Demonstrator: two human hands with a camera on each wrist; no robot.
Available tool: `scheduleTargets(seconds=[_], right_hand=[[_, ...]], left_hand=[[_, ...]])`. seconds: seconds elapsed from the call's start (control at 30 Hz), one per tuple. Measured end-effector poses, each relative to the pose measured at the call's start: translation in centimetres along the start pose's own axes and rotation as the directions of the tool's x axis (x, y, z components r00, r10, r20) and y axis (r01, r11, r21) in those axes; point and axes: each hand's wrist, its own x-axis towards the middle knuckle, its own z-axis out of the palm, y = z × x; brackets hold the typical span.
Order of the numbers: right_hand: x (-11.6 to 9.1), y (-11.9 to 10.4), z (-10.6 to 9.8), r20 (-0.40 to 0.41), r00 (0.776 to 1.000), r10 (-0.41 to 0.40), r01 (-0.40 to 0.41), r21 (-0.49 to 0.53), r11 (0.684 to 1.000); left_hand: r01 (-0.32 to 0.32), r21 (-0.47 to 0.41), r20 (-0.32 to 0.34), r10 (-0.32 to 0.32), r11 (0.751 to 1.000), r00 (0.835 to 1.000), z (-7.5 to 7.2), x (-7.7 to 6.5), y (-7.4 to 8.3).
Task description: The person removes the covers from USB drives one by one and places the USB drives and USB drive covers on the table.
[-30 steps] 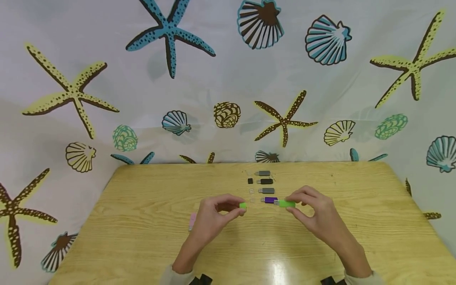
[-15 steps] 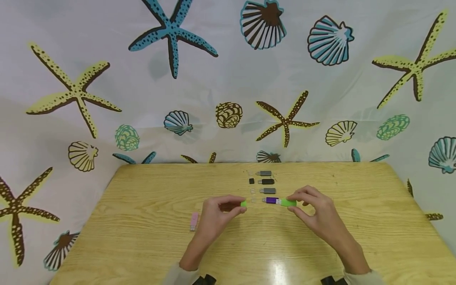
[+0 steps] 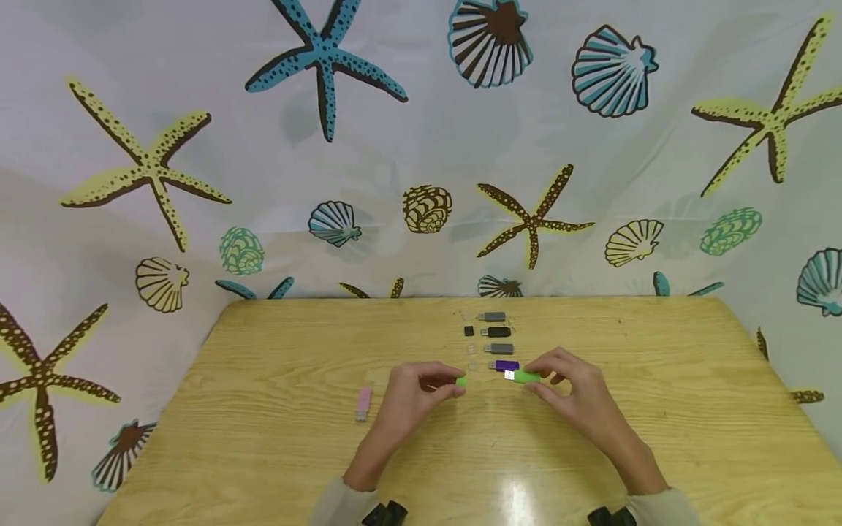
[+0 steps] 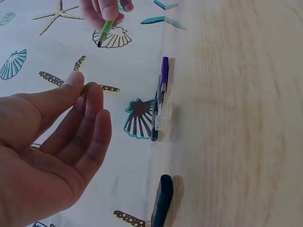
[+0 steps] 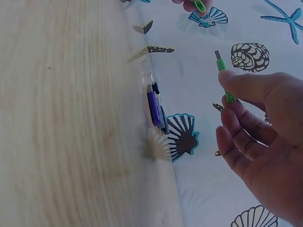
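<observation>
Counter [image 3: 263,453], pale wood. Left hand [image 3: 417,394], pinching the green cap [image 3: 461,381]. Right hand [image 3: 574,381], pinching the green USB stick [image 3: 524,377]. The green USB stick, raised off the counter: long axis roughly left–right, metal plug [image 3: 509,375] leftward, towards the green cap. The green cap: left of the plug, a gap between, also raised.

- USB stick [image 3: 528,377]: lime green, with a silver plug at its nine o'clock end.
- Cap [image 3: 461,382], at the stick's nine o'clock: matching lime green.
- Second stick [image 3: 507,365], at its ten o'clock: deep purple.
- Third stick [image 3: 364,400], well apart at nine o'clock: pale pink.
- Table [image 3: 263,365]: honey-yellow wood, streaked grain.
- Cloth [image 3: 421,109]: whitish, printed with shells and starfish; in the head view, a blue, dark-dotted starfish [image 3: 327,55] at eleven o'clock, a yellow, brown-dotted one [image 3: 775,123] at two.
</observation>
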Motion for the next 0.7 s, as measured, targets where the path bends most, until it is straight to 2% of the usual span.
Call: scheduleTargets(seconds=[0.13,0.23,0.47,0.7], right_hand=[[-0.1,0.2,0.5,0.017,0.998,0.054,-0.054,0.011,0.998],[0.0,0.5,0.9,0.016,0.998,0.064,-0.064,0.018,0.998],[0.4,0.9,1.7,0.043,0.994,0.100,-0.101,0.021,0.995],[0.8,1.3,2.3,0.059,0.989,0.132,-0.132,-0.008,0.991]], left_hand=[[-0.004,0.013,-0.008,0.004,1.000,1.000,0.5,0.3,-0.4],[-0.001,0.019,-0.015,0.001,1.000,1.000,0.9,0.5,-0.8],[0.044,0.015,-0.018,-0.044,0.999,0.999,1.9,1.2,-1.4],[0.056,0.143,-0.015,-0.054,0.988,0.998,2.5,1.9,-1.4]])
